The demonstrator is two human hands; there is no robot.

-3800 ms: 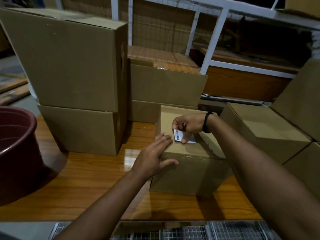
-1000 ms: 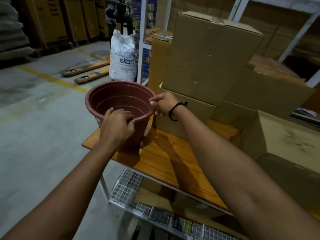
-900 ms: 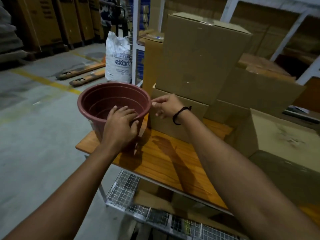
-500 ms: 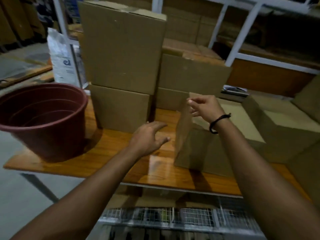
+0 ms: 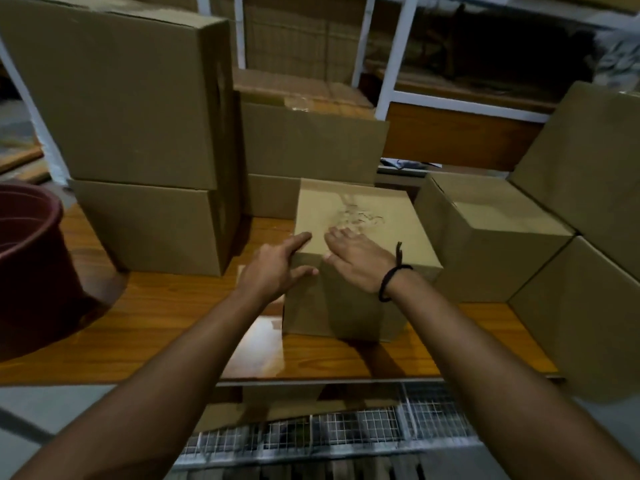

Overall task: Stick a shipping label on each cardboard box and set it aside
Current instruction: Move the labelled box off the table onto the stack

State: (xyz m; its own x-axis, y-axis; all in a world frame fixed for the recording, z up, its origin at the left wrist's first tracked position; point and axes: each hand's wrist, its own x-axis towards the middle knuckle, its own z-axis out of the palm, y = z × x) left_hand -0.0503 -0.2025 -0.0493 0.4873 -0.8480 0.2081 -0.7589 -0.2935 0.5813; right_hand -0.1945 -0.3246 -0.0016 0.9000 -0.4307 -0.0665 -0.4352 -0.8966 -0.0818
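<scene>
A long orange-brown wooden table top (image 5: 156, 327) runs across the view, with a wire mesh lower shelf (image 5: 346, 431) under its near edge and a white metal shelving frame (image 5: 391, 64) behind it. At the left a tall brown cardboard carton (image 5: 121, 88) stands on a lower brown carton (image 5: 145, 223). At the right edge more brown cartons are stacked (image 5: 588, 161), and a squat brown carton (image 5: 485, 233) sits just beside them. A round dark red plastic tub (image 5: 31, 265) stands at the table's left end.

The small brown cardboard box (image 5: 353, 237) with wrinkled clear tape on its top stands upright at the middle of the table, between the left stack and the squat carton. Both bare forearms reach forward from the bottom corners and meet at its near top edge.

The left hand (image 5: 273, 268) is at the box's near left corner, fingers straight and spread. Its forefinger lies on the top edge and its thumb presses the front face. The right hand (image 5: 356, 258) lies palm down on the top, near the front edge, fingers straight and together, pointing at the tape and gripping nothing. A thin black cord bracelet (image 5: 391, 278) circles the right wrist
</scene>
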